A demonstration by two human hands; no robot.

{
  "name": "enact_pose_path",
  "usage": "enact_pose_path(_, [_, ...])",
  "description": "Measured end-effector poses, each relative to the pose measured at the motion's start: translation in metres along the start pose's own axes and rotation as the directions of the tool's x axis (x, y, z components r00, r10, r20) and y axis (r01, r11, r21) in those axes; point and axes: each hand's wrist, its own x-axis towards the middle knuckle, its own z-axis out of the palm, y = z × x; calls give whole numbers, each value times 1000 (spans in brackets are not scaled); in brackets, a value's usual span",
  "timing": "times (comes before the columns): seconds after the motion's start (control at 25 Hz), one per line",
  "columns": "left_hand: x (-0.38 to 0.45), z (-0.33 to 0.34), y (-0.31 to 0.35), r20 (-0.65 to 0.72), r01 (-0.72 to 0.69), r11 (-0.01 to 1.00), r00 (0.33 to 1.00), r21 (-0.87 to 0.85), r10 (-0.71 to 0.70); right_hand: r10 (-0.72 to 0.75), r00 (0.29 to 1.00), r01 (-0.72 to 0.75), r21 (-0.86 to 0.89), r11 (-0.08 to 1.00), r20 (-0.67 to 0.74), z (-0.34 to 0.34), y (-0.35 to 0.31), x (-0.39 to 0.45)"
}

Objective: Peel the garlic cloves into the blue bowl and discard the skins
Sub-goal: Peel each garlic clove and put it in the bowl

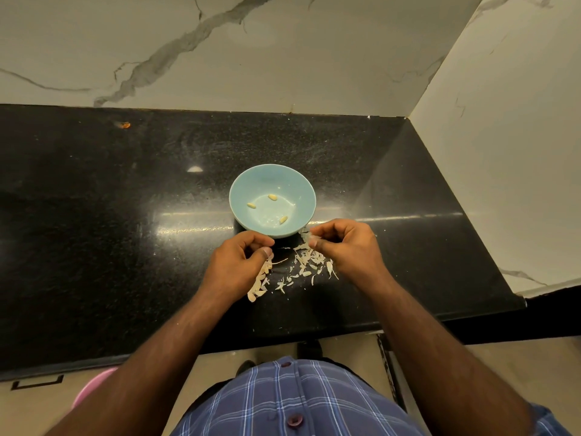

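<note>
A black, speckled, glossy tabletop (125, 215) runs from the left edge into a corner on the right, meeting pale marble walls at its back and right side. A blue bowl (242, 184) stands on it near the middle. Just in front of the bowl, pale garlic skins (306, 265) lie scattered in a loose patch toward the front edge. A small orange speck (125, 124) sits far back on the left, near the wall.

Dim warm indoor light. Bright glare streak across black counter (94, 215) at centre, small lamp reflection at 11 o'clock of blue bowl (272, 201). Wide-angle bending at edges. Focus sharp centrally.
</note>
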Motion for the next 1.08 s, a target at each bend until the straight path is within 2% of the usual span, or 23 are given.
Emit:
enact_pose_path(0.4, [-1, -17, -13, -11, 73, 995, 997, 64, -72, -84, 996, 76, -168, 983, -38, 26, -27, 37])
enact_pose_path(0.52, [-2, -18, -15, -6, 89, 993, 996, 81, -89, -77, 996, 72, -117, 991, -36, 29, -28, 35])
enact_pose_path(0.64, [-3, -18, -18, -14, 86, 992, 996, 91, -85, 5, 1000, -5, -32, 999, 29, 29, -21, 19])
enact_pose_path(0.72, [-3, -16, -20, -25, 81, 993, 997, 84, -79, 114, 987, -121, 57, 991, 114, 31, -13, 4])
enact_pose_path(0.84, [-6, -10, -22, -50, 71, 995, 996, 76, -67, 277, 922, -338, 216, 916, 270, 42, 2, -18])
enact_pose_path(0.92, [-9, -7, -24, -71, 68, 995, 996, 74, -62, 320, 887, -409, 243, 880, 332, 51, 13, -29])
enact_pose_path(1.0, [-10, -6, -26, -94, 77, 996, 993, 46, -72, 335, 888, -415, 233, 880, 316, 53, 23, -31])
enact_pose_path(1.08, [-11, -6, -29, -108, 92, 996, 990, 15, -90, 293, 940, -319, 145, 936, 176, 48, 31, -26])
